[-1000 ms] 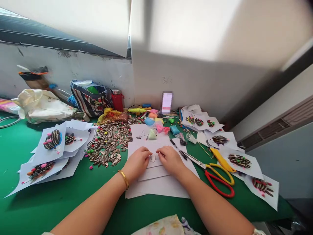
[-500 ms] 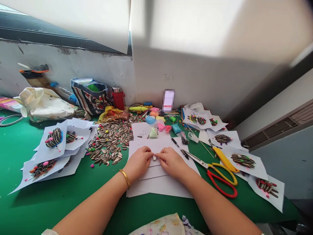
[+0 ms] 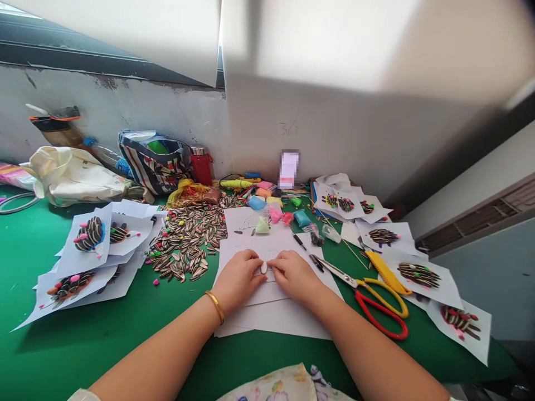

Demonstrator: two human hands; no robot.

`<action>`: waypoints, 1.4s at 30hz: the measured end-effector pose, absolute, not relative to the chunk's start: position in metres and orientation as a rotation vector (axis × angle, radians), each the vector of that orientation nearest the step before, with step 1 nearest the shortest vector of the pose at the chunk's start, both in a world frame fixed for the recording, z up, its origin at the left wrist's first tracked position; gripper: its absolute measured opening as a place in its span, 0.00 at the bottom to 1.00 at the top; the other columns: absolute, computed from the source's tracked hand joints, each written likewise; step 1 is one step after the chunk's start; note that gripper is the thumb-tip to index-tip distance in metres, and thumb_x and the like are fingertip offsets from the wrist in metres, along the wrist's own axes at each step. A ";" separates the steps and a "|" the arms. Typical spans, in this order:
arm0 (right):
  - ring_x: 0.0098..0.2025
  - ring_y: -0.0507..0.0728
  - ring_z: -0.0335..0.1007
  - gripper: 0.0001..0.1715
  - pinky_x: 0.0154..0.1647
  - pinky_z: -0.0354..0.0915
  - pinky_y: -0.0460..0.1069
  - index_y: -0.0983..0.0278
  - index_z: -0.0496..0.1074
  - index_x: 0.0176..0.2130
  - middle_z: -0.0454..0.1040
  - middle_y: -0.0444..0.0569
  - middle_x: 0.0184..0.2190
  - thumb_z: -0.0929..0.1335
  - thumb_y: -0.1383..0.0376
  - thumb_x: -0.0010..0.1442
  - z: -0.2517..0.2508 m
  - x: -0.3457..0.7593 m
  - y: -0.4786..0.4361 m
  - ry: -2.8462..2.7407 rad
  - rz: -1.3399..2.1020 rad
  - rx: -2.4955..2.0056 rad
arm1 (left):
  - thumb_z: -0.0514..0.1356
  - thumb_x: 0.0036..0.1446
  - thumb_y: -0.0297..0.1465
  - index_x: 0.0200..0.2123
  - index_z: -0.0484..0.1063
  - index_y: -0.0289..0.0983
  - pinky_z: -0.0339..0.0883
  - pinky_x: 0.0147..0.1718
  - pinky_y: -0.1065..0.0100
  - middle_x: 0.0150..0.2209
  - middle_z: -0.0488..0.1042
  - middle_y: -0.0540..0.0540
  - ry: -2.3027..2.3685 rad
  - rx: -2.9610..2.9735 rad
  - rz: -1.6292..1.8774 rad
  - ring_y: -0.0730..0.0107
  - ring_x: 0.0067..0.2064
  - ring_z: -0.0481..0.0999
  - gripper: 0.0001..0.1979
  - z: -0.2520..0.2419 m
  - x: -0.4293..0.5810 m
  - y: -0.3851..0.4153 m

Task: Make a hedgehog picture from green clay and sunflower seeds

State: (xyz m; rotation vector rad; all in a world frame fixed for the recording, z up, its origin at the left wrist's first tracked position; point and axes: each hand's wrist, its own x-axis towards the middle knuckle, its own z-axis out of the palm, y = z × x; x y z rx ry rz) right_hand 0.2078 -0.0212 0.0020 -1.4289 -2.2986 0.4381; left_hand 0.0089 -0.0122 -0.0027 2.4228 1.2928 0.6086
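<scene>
A small white oval lump [image 3: 264,267], which looks like soft modelling clay, is between my fingertips over the white paper sheets [image 3: 267,309]. My left hand [image 3: 239,274], with a gold bangle at the wrist, pinches it from the left with bent fingers. From the other side, my right hand [image 3: 295,277] has its thumb and forefinger drawn together against the lump. Faint pencil lines show on the paper just beyond my fingers. Bags of coloured clay [image 3: 262,225] lie past the hands, and a black pen [image 3: 308,253] rests beside my right hand.
Striped sunflower seeds [image 3: 184,239] are heaped at left, near a stack of seed-decorated papers [image 3: 90,239]. Scissors [image 3: 363,289] and a yellow clay-cutting strip or comb-like piece [image 3: 387,272] lie right, beside more decorated papers [image 3: 420,274]. A red flask [image 3: 201,167] and bags stand against the wall.
The white lump shows more fully now, as my fingers have shifted slightly apart around it. Both hands stay in the same place over the paper.
</scene>
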 end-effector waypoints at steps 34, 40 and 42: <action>0.43 0.57 0.67 0.18 0.46 0.64 0.50 0.58 0.79 0.46 0.75 0.50 0.36 0.65 0.72 0.62 0.003 0.206 -0.023 -2.304 0.488 -1.379 | 0.63 0.57 0.30 0.40 0.77 0.37 0.68 0.49 0.58 0.44 0.74 0.42 1.353 2.432 0.652 0.58 0.47 0.72 0.07 -0.008 0.012 -0.014; 0.42 0.57 0.67 0.18 0.46 0.64 0.50 0.58 0.79 0.48 0.75 0.50 0.37 0.65 0.72 0.63 0.003 0.203 -0.023 -2.314 0.463 -1.419 | 0.62 0.57 0.30 0.39 0.77 0.37 0.68 0.48 0.59 0.43 0.74 0.42 1.352 2.433 0.660 0.59 0.46 0.73 0.07 -0.007 0.013 -0.014; 0.42 0.57 0.67 0.18 0.46 0.64 0.51 0.59 0.78 0.48 0.75 0.50 0.37 0.65 0.72 0.63 0.003 0.204 -0.023 -2.300 0.484 -1.422 | 0.62 0.57 0.30 0.39 0.77 0.37 0.68 0.48 0.59 0.43 0.74 0.42 1.354 2.433 0.663 0.59 0.46 0.73 0.07 -0.007 0.013 -0.015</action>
